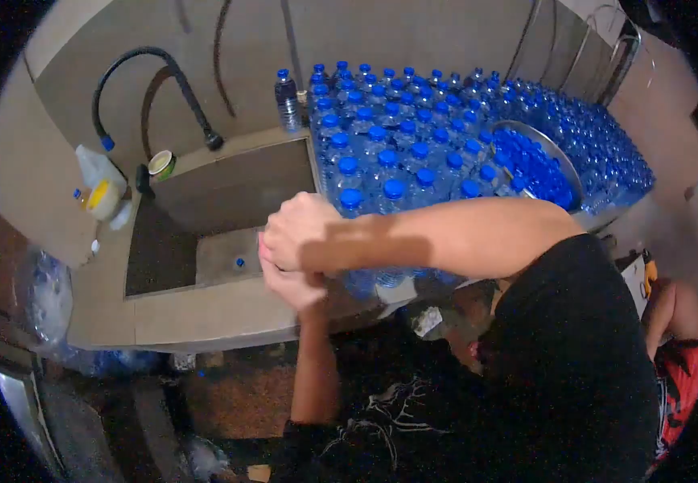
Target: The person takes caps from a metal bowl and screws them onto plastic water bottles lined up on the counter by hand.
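Observation:
My right hand [302,232] reaches across from the right and is closed over my left hand [294,288], which comes up from below with its fingers bent. The two hands press together above the front right part of the sink [220,241]. A small bit of pink shows at their left side; what they hold, if anything, is hidden. Just right of them stand rows of clear bottles with blue caps [394,190]. Among the bottles a round metal bowl [572,175] holds a heap of loose blue caps [530,165].
A black flexible faucet [152,53] arches over the sink, with a blue cap [240,262] in the basin. A green-rimmed tub [161,164] and a yellow container [103,199] stand on the left counter. At the right edge another person's bare leg [675,310] and red clothing show.

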Motion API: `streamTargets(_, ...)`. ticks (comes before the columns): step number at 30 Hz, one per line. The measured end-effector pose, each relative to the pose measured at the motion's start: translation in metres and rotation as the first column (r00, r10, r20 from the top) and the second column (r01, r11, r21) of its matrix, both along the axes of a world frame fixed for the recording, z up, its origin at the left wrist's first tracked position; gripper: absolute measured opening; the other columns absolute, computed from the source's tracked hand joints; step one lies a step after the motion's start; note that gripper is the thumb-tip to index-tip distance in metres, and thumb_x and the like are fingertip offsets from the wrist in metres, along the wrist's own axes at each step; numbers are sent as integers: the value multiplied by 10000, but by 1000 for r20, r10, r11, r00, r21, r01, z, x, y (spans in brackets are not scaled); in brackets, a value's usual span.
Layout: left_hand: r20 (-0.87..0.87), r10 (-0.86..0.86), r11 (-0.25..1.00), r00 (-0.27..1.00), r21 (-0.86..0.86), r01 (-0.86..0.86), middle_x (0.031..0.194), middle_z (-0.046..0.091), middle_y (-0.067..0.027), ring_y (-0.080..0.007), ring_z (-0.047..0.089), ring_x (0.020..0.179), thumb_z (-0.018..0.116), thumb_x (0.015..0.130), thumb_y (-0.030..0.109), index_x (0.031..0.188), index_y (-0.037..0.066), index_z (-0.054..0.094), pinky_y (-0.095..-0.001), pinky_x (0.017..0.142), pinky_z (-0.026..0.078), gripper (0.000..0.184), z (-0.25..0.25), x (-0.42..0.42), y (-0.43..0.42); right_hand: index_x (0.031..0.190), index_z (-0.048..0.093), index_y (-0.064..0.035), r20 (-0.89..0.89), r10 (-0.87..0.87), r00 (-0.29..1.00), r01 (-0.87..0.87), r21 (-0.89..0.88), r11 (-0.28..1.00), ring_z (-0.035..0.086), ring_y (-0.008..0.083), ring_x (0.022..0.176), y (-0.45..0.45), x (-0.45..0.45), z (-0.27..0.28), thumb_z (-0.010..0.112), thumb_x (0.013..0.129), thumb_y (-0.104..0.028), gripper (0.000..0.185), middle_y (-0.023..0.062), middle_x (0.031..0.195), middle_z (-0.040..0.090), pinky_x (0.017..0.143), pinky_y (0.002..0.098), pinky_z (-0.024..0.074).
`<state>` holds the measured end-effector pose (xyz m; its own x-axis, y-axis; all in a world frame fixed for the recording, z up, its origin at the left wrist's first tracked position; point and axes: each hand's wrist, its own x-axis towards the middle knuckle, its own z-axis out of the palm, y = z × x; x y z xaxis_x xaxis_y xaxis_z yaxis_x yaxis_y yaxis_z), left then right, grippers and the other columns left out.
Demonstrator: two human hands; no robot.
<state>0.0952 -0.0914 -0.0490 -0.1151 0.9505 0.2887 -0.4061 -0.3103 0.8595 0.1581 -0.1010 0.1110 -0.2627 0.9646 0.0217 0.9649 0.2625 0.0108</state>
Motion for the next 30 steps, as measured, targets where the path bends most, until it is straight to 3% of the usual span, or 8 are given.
streamTargets(4,-395,-270,958,878,-21,285,1081,641,-75,-157,595,994,826,657,214,1134,-23,584,-320,856,486,586,58,-34,-1,667,689,-96,37,188,981,-192,141,971,693,315,741,2,16,-6,535,875,-455,442,126,760,700,631,407,550)
streamTargets(7,-556,-502,761,662,80,644,952,672,-48,-139,616,893,828,612,167,1023,8,623,-316,770,507,486,33,-63,38,621,641,-100,34,450,893,-442,264,857,684,313,719,10,30,-12,578,845,-439,411,115,725,685,621,406,547)
streamTargets(11,-510,-617,718,600,-51,695,888,659,-43,-141,614,829,837,540,190,1012,70,637,-320,748,510,526,19,-52,47,650,628,-123,0,406,914,-403,126,906,656,307,655,20,36,-15,621,806,-374,296,97,689,658,597,412,542)
streamTargets(16,-360,-374,906,855,57,420,837,625,-28,-162,611,815,844,570,201,939,92,605,-341,729,498,453,-2,-30,15,671,642,-161,-220,402,889,-350,241,905,651,298,618,6,38,-24,605,794,-358,235,76,679,655,534,440,520)
streamTargets(18,-200,174,949,964,294,-110,872,640,-79,-211,635,841,829,599,203,922,84,597,-360,733,499,415,24,-2,-16,654,640,-137,135,262,956,-286,210,935,646,290,583,0,26,-15,600,791,-297,214,95,657,648,499,441,508)
streamTargets(19,-329,246,967,912,147,-208,925,641,-136,-267,643,874,808,628,197,973,66,596,-374,762,507,426,37,-1,-24,638,636,-115,117,262,958,-281,198,939,634,304,542,-1,28,-17,583,812,-254,229,121,625,640,474,451,496)
streamTargets(25,-314,247,969,917,110,-223,1028,601,-200,-416,587,980,692,601,68,1058,15,557,-479,817,485,479,34,10,-10,803,632,-5,346,52,937,-134,219,966,638,394,603,8,24,0,550,918,-317,342,216,707,655,567,480,504)
streamTargets(30,-464,116,993,878,51,-104,1076,605,-198,-409,579,1040,716,580,79,1146,11,535,-446,875,487,598,51,-14,5,885,576,42,-201,351,915,-356,14,935,605,275,682,21,19,22,641,878,-177,229,184,756,631,632,364,473)
